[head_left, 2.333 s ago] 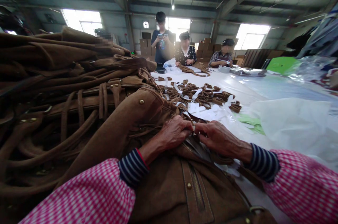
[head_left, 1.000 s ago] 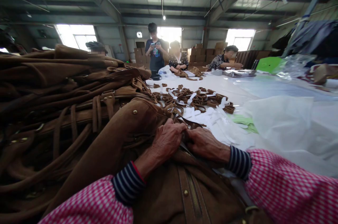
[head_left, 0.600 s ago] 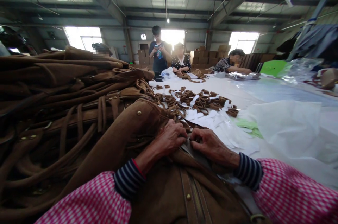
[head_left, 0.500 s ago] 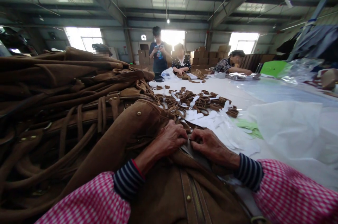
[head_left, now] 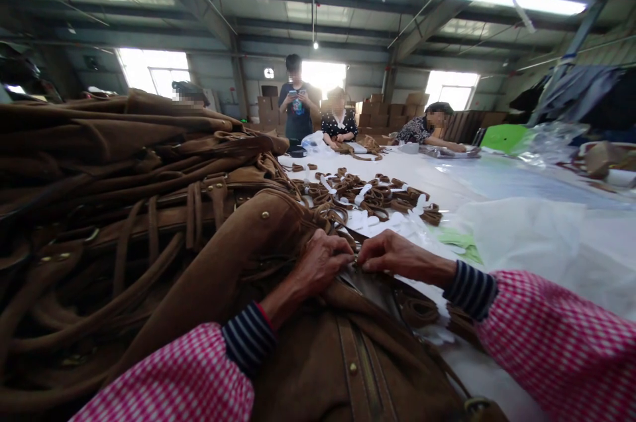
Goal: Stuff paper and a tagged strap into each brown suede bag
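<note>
A brown suede-like bag (head_left: 303, 362) lies in front of me, with a zipped opening along its top and a zipped strip with a brass stud on its panel. At the far end of that opening, my left hand (head_left: 324, 262) is closed, thumb and fingers pinching the bag's edge. Close beside it, my right hand (head_left: 395, 255) is also closed in a pinch at the same spot. A tiny metal glint shows between the fingertips, too small to name. Coiled brown straps (head_left: 420, 309) lie under my right forearm.
A tall pile of brown bags (head_left: 124, 163) rises on the left. Brown straps with white wraps (head_left: 362, 190) lie on the white table (head_left: 467, 173). Thin white sheeting (head_left: 521, 230) and a green piece (head_left: 460, 243) are at right. Several people (head_left: 340, 124) are across the table.
My right hand has turned slightly and its wrist and forearm have lifted, uncovering coiled straps beneath. My left hand stays at nearly the same place on the bag. The view has shifted slightly.
</note>
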Demonstrator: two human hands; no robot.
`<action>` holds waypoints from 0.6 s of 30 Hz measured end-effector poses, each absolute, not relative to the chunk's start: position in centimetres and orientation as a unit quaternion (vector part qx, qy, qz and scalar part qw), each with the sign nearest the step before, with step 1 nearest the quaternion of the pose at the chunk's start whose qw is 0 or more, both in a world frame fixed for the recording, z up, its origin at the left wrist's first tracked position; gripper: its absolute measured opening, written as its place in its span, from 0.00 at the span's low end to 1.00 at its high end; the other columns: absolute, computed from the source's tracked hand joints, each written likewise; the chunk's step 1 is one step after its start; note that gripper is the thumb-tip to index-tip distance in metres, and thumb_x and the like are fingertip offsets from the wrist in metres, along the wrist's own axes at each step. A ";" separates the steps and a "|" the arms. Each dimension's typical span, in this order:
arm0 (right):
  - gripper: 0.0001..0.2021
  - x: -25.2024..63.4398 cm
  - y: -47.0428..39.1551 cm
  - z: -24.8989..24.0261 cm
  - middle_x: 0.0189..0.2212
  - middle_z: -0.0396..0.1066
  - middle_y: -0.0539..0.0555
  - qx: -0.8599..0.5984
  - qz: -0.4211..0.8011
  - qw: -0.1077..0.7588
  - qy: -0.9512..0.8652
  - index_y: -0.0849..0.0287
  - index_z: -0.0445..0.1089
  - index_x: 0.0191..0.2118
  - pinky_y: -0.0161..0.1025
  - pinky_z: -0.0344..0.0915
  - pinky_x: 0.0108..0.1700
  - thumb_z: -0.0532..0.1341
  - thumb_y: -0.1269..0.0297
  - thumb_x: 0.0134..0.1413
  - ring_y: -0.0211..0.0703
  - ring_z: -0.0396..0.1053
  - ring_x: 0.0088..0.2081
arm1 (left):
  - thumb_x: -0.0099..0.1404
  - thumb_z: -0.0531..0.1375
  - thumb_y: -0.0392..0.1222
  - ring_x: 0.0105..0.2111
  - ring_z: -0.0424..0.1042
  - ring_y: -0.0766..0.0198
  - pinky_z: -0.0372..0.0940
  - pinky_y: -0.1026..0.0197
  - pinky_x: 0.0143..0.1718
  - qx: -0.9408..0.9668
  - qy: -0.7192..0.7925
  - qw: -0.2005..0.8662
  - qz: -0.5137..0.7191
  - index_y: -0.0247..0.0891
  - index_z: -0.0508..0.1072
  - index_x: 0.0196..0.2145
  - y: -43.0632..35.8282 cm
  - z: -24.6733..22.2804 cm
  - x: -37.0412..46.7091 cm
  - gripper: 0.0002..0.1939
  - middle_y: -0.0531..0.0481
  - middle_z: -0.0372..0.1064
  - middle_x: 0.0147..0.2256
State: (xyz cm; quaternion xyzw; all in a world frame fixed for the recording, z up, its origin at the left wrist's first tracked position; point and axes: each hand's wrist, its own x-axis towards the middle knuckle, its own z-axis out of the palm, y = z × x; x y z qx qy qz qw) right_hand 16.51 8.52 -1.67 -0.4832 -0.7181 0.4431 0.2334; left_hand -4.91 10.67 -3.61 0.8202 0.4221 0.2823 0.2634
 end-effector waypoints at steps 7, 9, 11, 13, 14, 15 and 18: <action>0.07 16.1 8.4 -0.1 0.20 0.64 0.44 -0.475 0.373 0.183 -0.775 0.60 0.75 0.30 0.33 0.51 0.25 0.69 0.63 0.45 0.33 0.57 0.23 | 0.63 0.58 0.42 0.32 0.67 0.63 0.58 0.62 0.36 0.759 0.346 0.408 0.370 0.37 0.71 0.28 10.7 -3.4 -4.7 0.08 0.51 0.73 0.29; 0.08 16.9 8.8 0.5 0.21 0.66 0.45 -0.461 0.446 0.150 -0.752 0.61 0.75 0.32 0.33 0.53 0.25 0.67 0.62 0.46 0.33 0.57 0.22 | 0.62 0.58 0.41 0.32 0.68 0.63 0.59 0.62 0.35 0.735 0.335 0.447 0.385 0.37 0.69 0.29 10.6 -3.3 -4.7 0.06 0.51 0.74 0.30; 0.08 17.7 9.0 0.9 0.21 0.67 0.46 -0.455 0.469 0.131 -0.745 0.62 0.76 0.33 0.33 0.56 0.25 0.66 0.63 0.47 0.33 0.59 0.22 | 0.60 0.59 0.42 0.32 0.68 0.64 0.58 0.63 0.34 0.718 0.331 0.475 0.386 0.37 0.67 0.29 10.5 -3.2 -4.7 0.06 0.50 0.75 0.31; 0.08 18.4 9.1 1.1 0.22 0.68 0.46 -0.462 0.437 0.130 -0.760 0.62 0.77 0.35 0.33 0.59 0.26 0.64 0.65 0.47 0.35 0.61 0.22 | 0.58 0.60 0.43 0.30 0.66 0.65 0.56 0.63 0.32 0.707 0.324 0.498 0.383 0.38 0.66 0.29 10.4 -3.2 -4.7 0.07 0.49 0.75 0.31; 0.07 18.6 9.1 1.2 0.23 0.68 0.47 -0.466 0.404 0.127 -0.777 0.61 0.76 0.34 0.34 0.60 0.26 0.63 0.66 0.48 0.35 0.63 0.22 | 0.58 0.60 0.43 0.29 0.65 0.65 0.56 0.63 0.32 0.703 0.318 0.508 0.383 0.38 0.65 0.29 10.4 -3.2 -4.7 0.07 0.49 0.75 0.31; 0.06 18.8 9.0 1.2 0.23 0.68 0.47 -0.469 0.357 0.122 -0.798 0.61 0.76 0.33 0.34 0.59 0.27 0.62 0.67 0.50 0.36 0.64 0.23 | 0.58 0.59 0.43 0.29 0.65 0.65 0.56 0.63 0.32 0.699 0.311 0.517 0.383 0.38 0.65 0.29 10.4 -3.3 -4.7 0.07 0.49 0.75 0.30; 0.07 19.3 8.8 1.5 0.21 0.64 0.47 -0.480 0.185 0.105 -0.851 0.60 0.74 0.27 0.35 0.54 0.28 0.63 0.65 0.55 0.36 0.61 0.25 | 0.60 0.59 0.44 0.28 0.65 0.66 0.57 0.63 0.34 0.688 0.295 0.536 0.390 0.38 0.64 0.30 10.5 -3.3 -4.7 0.08 0.51 0.72 0.26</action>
